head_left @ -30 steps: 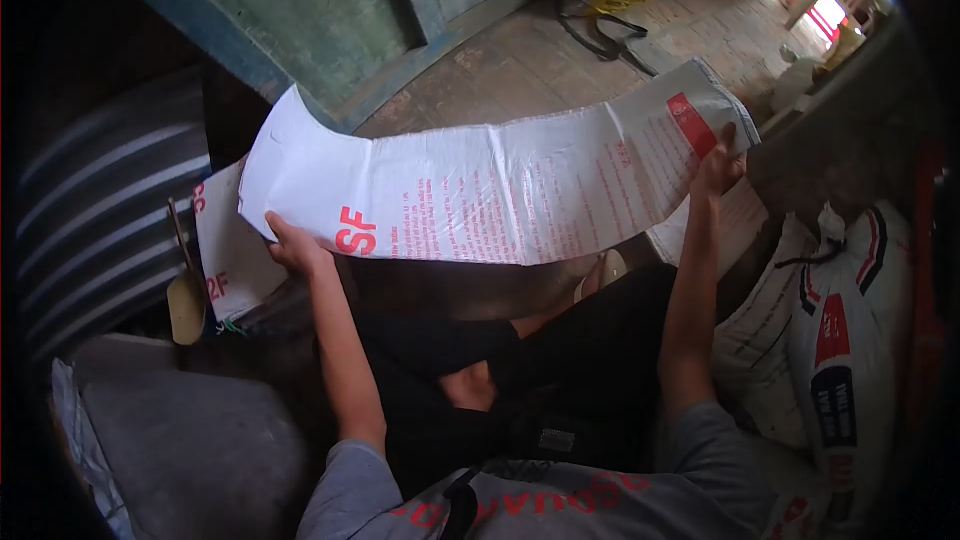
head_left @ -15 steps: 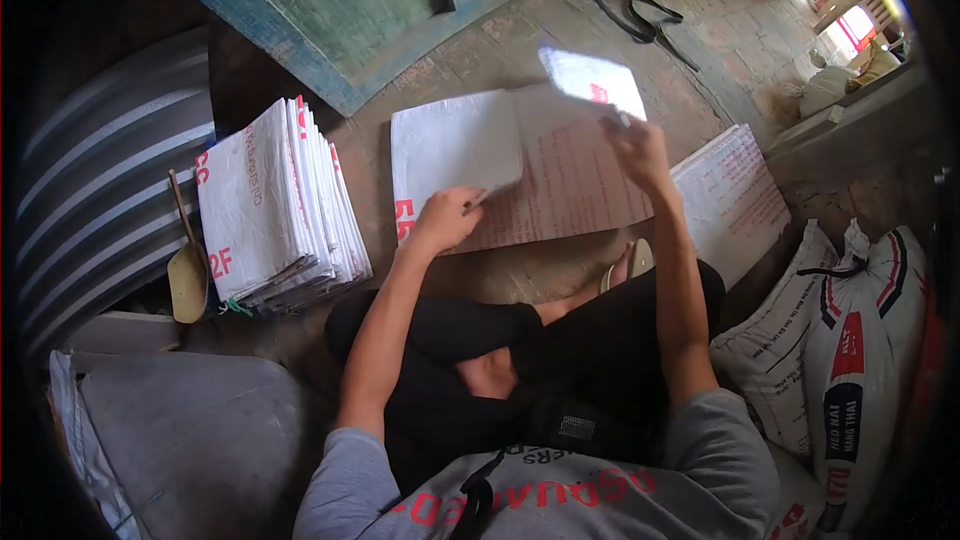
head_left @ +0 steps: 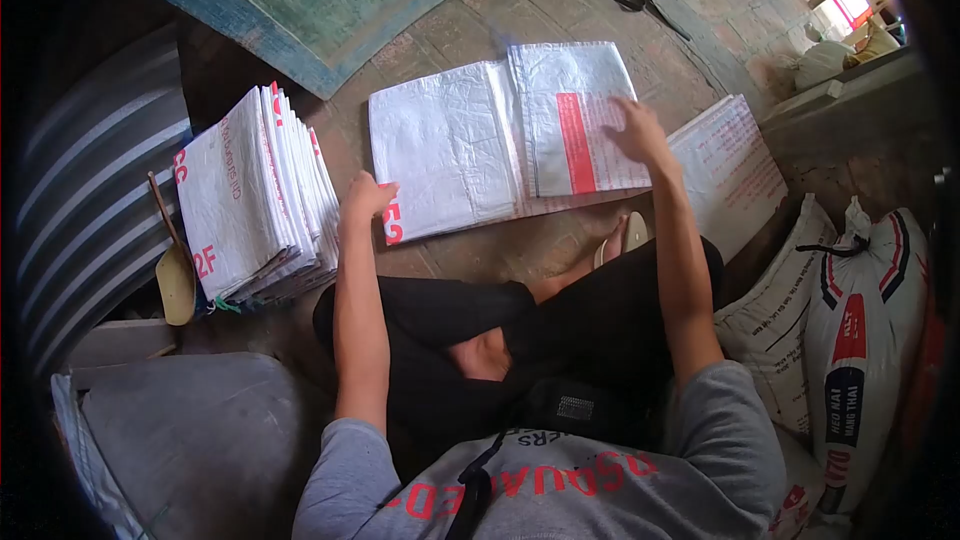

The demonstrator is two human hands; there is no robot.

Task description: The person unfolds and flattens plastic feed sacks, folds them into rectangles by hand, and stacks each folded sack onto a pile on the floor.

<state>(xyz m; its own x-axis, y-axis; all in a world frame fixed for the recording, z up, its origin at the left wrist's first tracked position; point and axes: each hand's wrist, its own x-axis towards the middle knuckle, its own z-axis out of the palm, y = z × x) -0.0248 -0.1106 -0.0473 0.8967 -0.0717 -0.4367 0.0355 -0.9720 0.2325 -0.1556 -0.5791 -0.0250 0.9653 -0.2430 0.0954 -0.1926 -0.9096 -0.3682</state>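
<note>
A flattened white woven plastic sack (head_left: pixel 440 145) with red print lies on the floor in front of my crossed legs. Both its sides are folded inward, and the right flap (head_left: pixel 580 120) carries a red block and lines of text. At the sack's left edge, beside the red figures, is my left hand (head_left: pixel 368 198), its fingers loosely extended. My right hand (head_left: pixel 638 132) is over the right flap's outer edge with fingers apart; neither hand grips the sack.
A stack of folded white sacks (head_left: pixel 255 190) stands at left, next to a scoop (head_left: pixel 176 285) and corrugated metal (head_left: pixel 100 180). More flat sacks (head_left: pixel 730 170) lie at right, near full feed sacks (head_left: pixel 860 340). A blue-green door (head_left: pixel 330 0) is behind.
My right hand has brought the raised right flap down onto the sack. My left hand has let go of the left flap and moved left to the sack's edge.
</note>
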